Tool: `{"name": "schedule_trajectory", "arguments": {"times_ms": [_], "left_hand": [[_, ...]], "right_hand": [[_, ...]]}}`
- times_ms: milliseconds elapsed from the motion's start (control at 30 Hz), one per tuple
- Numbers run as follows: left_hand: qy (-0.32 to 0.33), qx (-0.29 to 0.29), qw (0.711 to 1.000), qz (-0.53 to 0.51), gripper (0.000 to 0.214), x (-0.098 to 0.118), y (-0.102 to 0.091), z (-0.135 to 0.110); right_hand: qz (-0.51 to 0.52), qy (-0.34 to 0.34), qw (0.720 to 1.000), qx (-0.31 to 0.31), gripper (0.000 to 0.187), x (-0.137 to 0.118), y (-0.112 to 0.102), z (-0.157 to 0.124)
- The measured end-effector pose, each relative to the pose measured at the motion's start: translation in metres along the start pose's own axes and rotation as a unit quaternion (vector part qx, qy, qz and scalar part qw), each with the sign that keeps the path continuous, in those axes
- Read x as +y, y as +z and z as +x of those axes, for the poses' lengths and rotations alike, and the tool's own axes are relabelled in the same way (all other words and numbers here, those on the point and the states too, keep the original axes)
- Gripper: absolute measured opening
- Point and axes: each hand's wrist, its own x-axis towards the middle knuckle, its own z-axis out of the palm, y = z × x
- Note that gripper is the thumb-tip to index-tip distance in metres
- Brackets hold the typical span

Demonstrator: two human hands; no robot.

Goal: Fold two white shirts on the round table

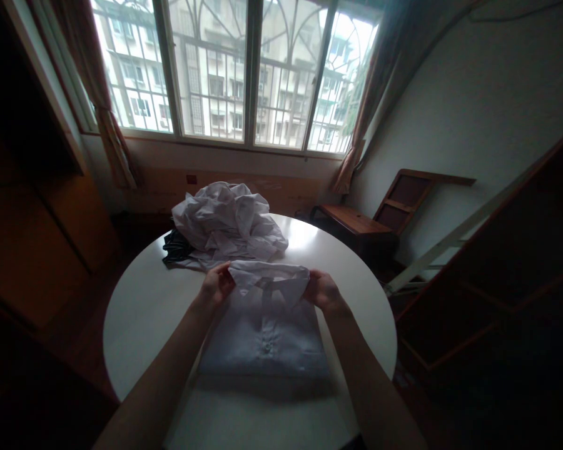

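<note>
A white button-up shirt [265, 340], folded into a rough rectangle, is in front of me over the round white table [141, 325]. Its collar points away from me, and a button shows on the front placket. My left hand [217, 284] grips the left end of the collar, fingers closed on the cloth. At the collar's right end, my right hand [321, 289] pinches the fabric in the same way. A shadow lies under the shirt's near edge; whether that edge touches the table I cannot tell.
Beyond the shirt, a crumpled heap of white clothing [225, 219] sits on the table's far side, with a dark striped cloth [176, 247] at its left. A wooden bench [354, 220] stands behind on the right. A barred window [211, 87] fills the back wall.
</note>
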Motion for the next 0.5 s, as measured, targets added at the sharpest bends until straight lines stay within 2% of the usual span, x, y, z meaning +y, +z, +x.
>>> {"name": "schedule_trajectory", "arguments": {"times_ms": [133, 233, 400, 500], "left_hand": [[-0.017, -0.017, 0.998, -0.056, 0.021, -0.0005, 0.0026, -0.0004], [-0.028, -0.023, 0.998, -0.06, 0.023, -0.0003, 0.0038, -0.0018], [0.0, -0.014, 1.0, -0.024, 0.019, -0.0017, 0.0016, -0.0022], [0.027, -0.01, 1.0, 0.002, 0.019, -0.0045, -0.0007, 0.0014]], "right_hand": [[0.063, -0.002, 0.997, 0.041, 0.02, -0.001, 0.0077, -0.0019], [0.086, 0.0, 0.993, 0.076, 0.018, -0.0022, 0.0098, -0.004], [0.039, -0.001, 0.992, 0.12, 0.011, 0.0001, 0.0057, -0.0023], [0.013, -0.002, 0.992, 0.124, 0.009, 0.0033, 0.0004, 0.0019]]}}
